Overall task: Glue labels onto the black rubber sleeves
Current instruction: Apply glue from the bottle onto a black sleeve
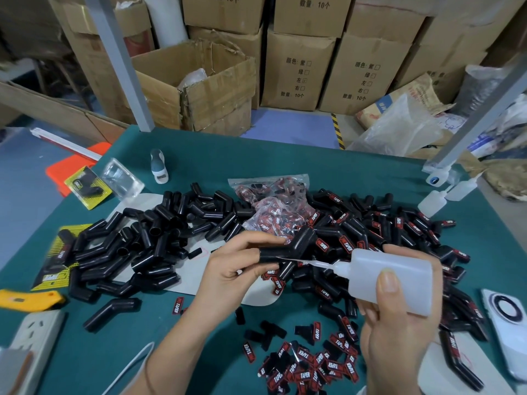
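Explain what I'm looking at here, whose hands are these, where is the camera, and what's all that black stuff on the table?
There is no machine: one camera worn on a person's head looks down at their two bare hands. The left hand holds a bent black sleeve. The right hand grips a glue bottle, its thin nozzle pointing at the sleeve. On the green table lies a big pile of sleeves; those on the right already carry red labels. Loose labels lie near the wrists, with bags of labels farther back. Cardboard boxes stand behind.
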A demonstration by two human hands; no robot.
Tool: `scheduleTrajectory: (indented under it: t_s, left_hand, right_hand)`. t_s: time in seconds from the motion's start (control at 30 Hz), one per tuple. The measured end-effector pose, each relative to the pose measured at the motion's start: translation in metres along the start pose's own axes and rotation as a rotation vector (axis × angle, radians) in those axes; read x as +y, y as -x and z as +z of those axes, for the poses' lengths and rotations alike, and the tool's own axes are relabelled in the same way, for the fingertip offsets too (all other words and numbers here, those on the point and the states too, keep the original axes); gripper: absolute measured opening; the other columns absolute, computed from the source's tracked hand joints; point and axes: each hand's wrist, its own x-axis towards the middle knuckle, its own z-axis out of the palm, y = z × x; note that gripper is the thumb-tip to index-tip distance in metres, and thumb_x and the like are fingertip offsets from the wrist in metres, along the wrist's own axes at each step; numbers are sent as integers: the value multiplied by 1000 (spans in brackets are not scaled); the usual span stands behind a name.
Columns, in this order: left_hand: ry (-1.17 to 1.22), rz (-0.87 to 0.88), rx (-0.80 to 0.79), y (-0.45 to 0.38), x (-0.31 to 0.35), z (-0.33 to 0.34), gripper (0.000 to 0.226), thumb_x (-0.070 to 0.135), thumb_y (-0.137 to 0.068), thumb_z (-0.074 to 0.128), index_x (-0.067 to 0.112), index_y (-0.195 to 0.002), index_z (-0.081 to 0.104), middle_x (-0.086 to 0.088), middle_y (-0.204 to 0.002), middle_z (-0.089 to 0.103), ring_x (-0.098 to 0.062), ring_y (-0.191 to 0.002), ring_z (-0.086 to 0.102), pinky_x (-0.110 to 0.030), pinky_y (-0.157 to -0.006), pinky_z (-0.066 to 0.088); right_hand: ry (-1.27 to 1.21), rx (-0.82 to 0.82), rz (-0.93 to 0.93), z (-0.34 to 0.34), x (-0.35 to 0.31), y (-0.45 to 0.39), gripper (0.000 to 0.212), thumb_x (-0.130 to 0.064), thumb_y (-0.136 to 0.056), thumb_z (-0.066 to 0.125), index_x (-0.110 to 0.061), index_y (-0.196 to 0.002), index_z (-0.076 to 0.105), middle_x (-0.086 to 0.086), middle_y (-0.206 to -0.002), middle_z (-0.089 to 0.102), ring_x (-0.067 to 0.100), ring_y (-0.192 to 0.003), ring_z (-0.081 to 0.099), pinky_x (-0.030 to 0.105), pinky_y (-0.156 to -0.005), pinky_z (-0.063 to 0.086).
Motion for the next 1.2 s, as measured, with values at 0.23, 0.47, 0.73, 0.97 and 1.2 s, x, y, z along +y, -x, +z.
scheduleTrajectory:
  t_s: [0.23,0.47,0.73,0.97,1.2]
  left_hand:
    - [-13,-1,-16,1,0,2,11,15,-93,72,16,-99,82,4,-116,73,-26,-99,71,-41,-80,58]
    - [-1,13,-33,1,3,2,15,12,-92,72,14,-104,82,2,-114,73,-24,-100,71,-36,-83,58]
    - [-23,32,-43,1,4,2,16,13,-93,73,18,-105,82,8,-115,72,-20,-101,71,-28,-85,56]
    - [-27,29,-42,1,3,1,14,12,-92,73,14,-103,82,5,-114,72,-22,-101,71,-33,-84,57]
    - [-36,25,-41,0,4,2,14,15,-93,72,14,-103,82,7,-114,72,-18,-100,71,-27,-86,55]
  right_hand:
    - [26,-7,-11,0,4,2,46,-66,-86,72,-33,-116,62,7,-101,62,23,-73,62,21,-49,48]
    - [62,-6,-17,-5,10,2,48,-66,-87,71,-30,-118,62,11,-104,61,32,-73,60,22,-48,47]
    - [52,-8,-30,-5,11,2,47,-67,-86,72,-32,-116,63,15,-104,60,31,-72,56,20,-47,45]
    - [55,-9,-29,-6,11,2,48,-69,-85,72,-33,-115,63,16,-104,60,31,-72,55,21,-49,47]
    - [64,-9,-27,-6,10,2,46,-69,-85,71,-35,-115,63,13,-105,61,38,-77,59,23,-50,48]
